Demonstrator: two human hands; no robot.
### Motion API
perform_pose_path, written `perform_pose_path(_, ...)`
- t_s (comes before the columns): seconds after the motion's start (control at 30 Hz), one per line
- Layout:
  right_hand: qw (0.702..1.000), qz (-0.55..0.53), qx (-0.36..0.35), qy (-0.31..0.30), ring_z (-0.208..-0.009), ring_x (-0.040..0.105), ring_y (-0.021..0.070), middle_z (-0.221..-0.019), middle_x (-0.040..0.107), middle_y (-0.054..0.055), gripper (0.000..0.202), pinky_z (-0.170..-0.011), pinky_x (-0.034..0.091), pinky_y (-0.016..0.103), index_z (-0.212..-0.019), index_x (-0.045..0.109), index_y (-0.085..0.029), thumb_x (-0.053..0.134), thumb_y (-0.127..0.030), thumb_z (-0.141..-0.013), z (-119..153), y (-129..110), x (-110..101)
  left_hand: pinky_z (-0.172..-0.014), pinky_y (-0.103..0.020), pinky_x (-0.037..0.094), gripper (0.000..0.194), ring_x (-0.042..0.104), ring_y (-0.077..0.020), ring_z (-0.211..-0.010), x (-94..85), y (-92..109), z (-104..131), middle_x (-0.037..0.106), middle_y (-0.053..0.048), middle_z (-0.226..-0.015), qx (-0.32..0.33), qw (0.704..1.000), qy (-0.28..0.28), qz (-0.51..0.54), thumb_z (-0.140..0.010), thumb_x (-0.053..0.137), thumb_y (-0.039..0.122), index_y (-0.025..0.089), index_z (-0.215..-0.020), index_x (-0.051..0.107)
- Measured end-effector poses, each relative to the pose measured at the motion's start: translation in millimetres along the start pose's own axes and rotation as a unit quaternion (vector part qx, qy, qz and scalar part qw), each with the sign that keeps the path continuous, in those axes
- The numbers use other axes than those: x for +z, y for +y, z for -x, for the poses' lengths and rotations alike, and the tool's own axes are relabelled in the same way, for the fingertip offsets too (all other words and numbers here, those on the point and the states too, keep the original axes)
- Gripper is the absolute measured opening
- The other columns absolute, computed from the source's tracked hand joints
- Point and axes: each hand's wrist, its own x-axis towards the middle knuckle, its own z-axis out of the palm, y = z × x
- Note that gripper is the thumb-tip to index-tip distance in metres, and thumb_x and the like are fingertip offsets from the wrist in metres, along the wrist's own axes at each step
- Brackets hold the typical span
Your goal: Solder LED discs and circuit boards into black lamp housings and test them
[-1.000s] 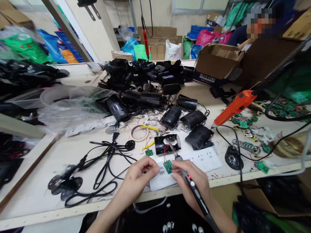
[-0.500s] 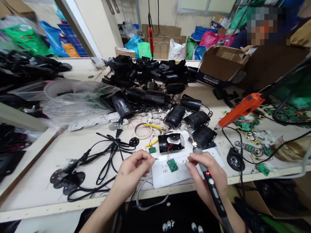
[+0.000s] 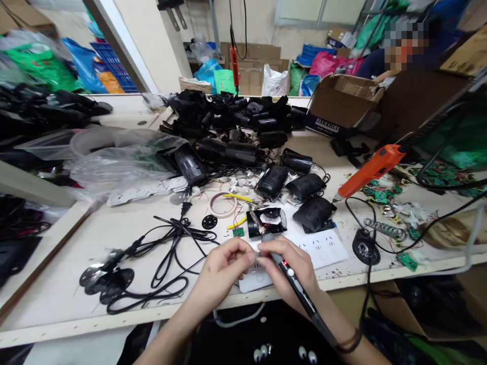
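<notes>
My right hand [image 3: 291, 266] grips a soldering iron [image 3: 292, 279] with a small red display, its metal end pointing up and left over a black plastic housing [image 3: 253, 228]. My left hand [image 3: 230, 263] is pinched closed, its fingertips meeting those of my right hand. What sits between the left fingers is too small to make out. Under both hands lies a white plastic strip [image 3: 323, 249] with slots. A small green circuit board [image 3: 238, 231] rests left of the housing, by a yellow tube [image 3: 236, 223]. A grey cable [image 3: 241, 322] hangs at the table's front edge.
Black cords [image 3: 171, 238] lie at left. More black housings [image 3: 274, 181] crowd the middle and back. An orange electric screwdriver [image 3: 371, 170] hangs at right, near loose circuit boards [image 3: 407, 261]. A cardboard box [image 3: 338, 109] stands behind; a person sits beyond it.
My right hand has moved left with the soldering iron, and my left hand slightly right, so their fingertips now meet. The circuit board on the white strip is now hidden behind my hands.
</notes>
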Motion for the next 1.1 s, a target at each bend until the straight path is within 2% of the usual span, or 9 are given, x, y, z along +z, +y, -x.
perform_pose_path(0.2, 1.0, -0.003, 0.011, -0.003, -0.078, 0.061, 0.0129, -0.086, 0.062, 0.001, 0.025, -0.073, 0.05, 0.023, -0.107, 0.059, -0.021, 0.057, -0.005, -0.088, 0.7, 4.0, -1.8, -0.052, -0.022, 0.043, 0.029, 0.051, -0.0104, -0.055, 1.2, 2.0, -1.7, 0.056, 0.002, -0.064, -0.003, 0.999, -0.034, -0.012, -0.072, 0.068, 0.043, 0.015, -0.073, 0.062)
perform_pose_path(0.5, 0.997, 0.012, 0.075, 0.027, -0.075, 0.066, 0.0135, -0.085, 0.068, 0.001, 0.021, -0.069, 0.052, 0.023, -0.107, 0.061, -0.021, 0.051, -0.012, -0.091, 5.6, 7.8, -0.8, -0.051, -0.021, 0.041, 0.028, 0.049, -0.0092, -0.051, 2.4, -8.3, -4.6, 0.053, 0.004, -0.057, -0.014, 0.999, 0.002, 0.044, -0.071, 0.071, 0.041, 0.015, -0.071, 0.062)
perform_pose_path(0.73, 0.993, -0.01, 0.11, 0.029, -0.072, 0.066, 0.0129, -0.083, 0.068, 0.0, 0.025, -0.07, 0.053, 0.023, -0.109, 0.06, -0.023, 0.061, -0.013, -0.086, 7.0, 9.6, 5.7, -0.05, -0.021, 0.043, 0.03, 0.051, -0.009, -0.051, 3.5, -7.9, -5.5, 0.059, 0.002, -0.061, -0.009, 0.998, -0.005, 0.059, -0.067, 0.076, 0.041, 0.014, -0.071, 0.063)
perform_pose_path(0.93, 0.991, -0.013, 0.128, 0.026, -0.071, 0.066, 0.0121, -0.083, 0.068, -0.001, 0.02, -0.069, 0.053, 0.021, -0.108, 0.06, -0.022, 0.056, -0.015, -0.09, 7.6, 9.2, 9.2, -0.052, -0.02, 0.043, 0.031, 0.052, -0.0083, -0.051, 2.7, -14.3, -5.6, 0.059, 0.003, -0.057, -0.023, 0.993, 0.017, 0.113, -0.067, 0.078, 0.041, 0.013, -0.073, 0.065)
perform_pose_path(1.1, 0.99, -0.008, 0.134, 0.052, -0.071, 0.068, 0.0127, -0.081, 0.07, 0.001, 0.017, -0.067, 0.054, 0.021, -0.109, 0.058, -0.021, 0.052, -0.018, -0.094, 7.9, 14.2, 5.2, -0.047, -0.02, 0.039, 0.034, 0.048, -0.0079, -0.046, 4.4, -14.3, -6.0, 0.055, 0.005, -0.052, -0.052, 0.994, 0.032, 0.094, -0.064, 0.078, 0.043, 0.013, -0.072, 0.063)
